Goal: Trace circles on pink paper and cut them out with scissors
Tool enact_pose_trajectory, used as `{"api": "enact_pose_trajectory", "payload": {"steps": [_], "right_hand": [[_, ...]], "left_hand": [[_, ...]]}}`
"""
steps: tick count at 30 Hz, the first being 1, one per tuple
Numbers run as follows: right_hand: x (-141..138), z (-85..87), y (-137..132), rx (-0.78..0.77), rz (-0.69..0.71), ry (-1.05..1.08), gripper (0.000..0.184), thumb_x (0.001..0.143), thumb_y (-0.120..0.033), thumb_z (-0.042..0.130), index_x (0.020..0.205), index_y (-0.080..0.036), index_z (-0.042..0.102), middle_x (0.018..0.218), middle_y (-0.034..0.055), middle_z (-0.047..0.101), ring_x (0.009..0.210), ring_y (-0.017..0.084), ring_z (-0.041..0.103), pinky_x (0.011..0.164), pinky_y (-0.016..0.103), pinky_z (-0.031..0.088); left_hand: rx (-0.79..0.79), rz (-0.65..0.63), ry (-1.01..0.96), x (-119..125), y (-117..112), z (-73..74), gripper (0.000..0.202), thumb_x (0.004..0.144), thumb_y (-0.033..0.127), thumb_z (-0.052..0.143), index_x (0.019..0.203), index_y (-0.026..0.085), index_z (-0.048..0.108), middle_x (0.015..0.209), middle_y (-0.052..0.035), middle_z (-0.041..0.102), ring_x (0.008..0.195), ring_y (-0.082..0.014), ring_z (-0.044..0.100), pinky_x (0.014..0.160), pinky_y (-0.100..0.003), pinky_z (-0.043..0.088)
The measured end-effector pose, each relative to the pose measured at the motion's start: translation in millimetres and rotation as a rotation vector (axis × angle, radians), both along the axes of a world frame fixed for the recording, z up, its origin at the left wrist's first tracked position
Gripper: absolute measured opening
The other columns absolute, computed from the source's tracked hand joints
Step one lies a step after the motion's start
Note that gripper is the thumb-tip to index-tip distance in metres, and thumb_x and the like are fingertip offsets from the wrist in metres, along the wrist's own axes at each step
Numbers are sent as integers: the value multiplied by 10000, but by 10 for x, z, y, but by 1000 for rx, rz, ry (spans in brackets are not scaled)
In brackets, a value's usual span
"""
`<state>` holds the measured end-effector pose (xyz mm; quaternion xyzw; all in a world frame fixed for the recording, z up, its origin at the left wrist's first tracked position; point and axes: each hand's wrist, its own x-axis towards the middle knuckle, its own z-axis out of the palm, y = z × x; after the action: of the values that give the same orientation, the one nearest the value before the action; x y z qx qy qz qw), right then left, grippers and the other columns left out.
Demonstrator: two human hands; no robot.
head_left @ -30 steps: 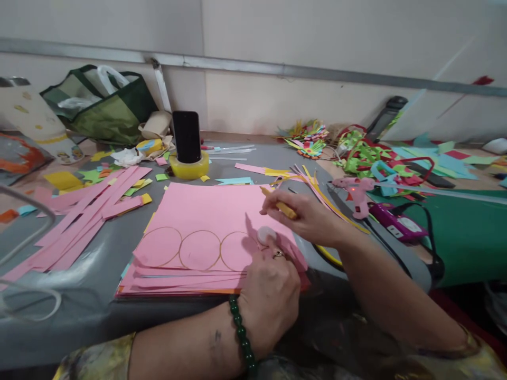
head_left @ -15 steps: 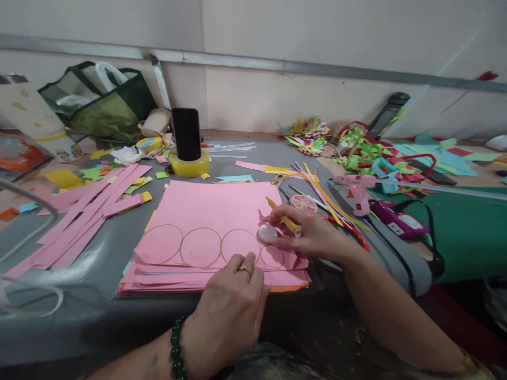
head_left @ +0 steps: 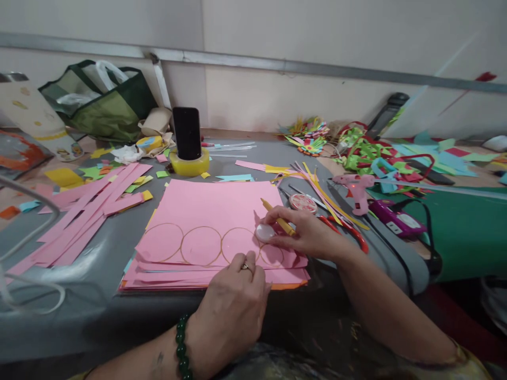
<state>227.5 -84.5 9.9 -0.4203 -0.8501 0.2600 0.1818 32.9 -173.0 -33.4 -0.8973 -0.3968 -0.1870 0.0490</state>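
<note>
R hand (head_left: pixel 307 229): slim ylw pen (head_left: pixel 284 224) gripped | L hand (head_left: pixel 233 296): pink paper sheet (head_left: pixel 216 208) touched, grip unclear | purple box label (head_left: pixel 410 223): illeg.

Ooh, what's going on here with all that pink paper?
A person's right hand holds a yellow pen and pinches a small white disc at the pink sheet. The left hand rests its fingers at the near edge. Four circles are drawn in a row there, the rightmost smaller. Red-handled scissors lie to the right, and a phone stands in a yellow tape roll.
</note>
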Motion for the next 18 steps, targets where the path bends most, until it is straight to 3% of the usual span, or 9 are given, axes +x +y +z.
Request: {"api": "enact_pose_trajectory", "payload": {"steps": [18], "right_hand": [[9, -11, 36, -33, 21, -44, 234, 805, -347, 621, 983, -196, 602, 980, 23, 665, 873, 175, 605, 754, 249, 440]], "left_hand": [[32, -5, -10, 1, -1, -3, 118, 815, 105, 472, 842, 132, 583, 956, -123, 621, 838, -236, 540, 700, -349, 509]]}}
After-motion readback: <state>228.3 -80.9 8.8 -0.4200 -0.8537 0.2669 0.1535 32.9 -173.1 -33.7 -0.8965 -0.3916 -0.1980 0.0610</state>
